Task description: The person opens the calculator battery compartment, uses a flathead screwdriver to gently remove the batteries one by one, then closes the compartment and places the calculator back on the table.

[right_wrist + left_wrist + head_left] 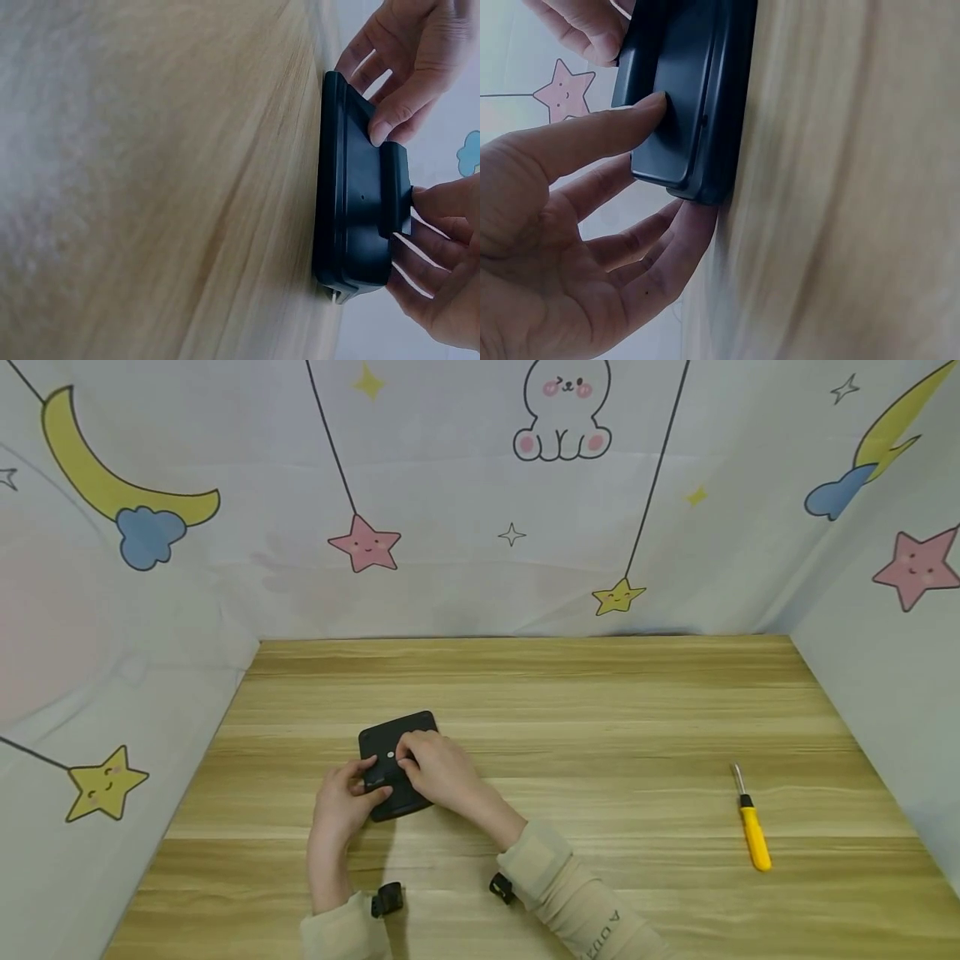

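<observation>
A flat black rectangular device [408, 724] with rounded corners lies on the wooden table, left of the middle. A raised block [395, 187] stands up from its upper face, and a small pale round spot [391, 754] shows there in the head view. My left hand [341, 802] grips the device's near left side, its thumb on the upper face and its fingers around the edge in the left wrist view. With curled fingers, my right hand [442, 768] pinches a small dark part at the top of the raised block; the fingers mostly hide that part.
A screwdriver [753, 831] with a yellow handle and metal shaft lies on the right of the table [600, 718]. Printed cloth [465, 585] walls in the table's back and sides. Black straps [387, 900] sit at both sleeve cuffs.
</observation>
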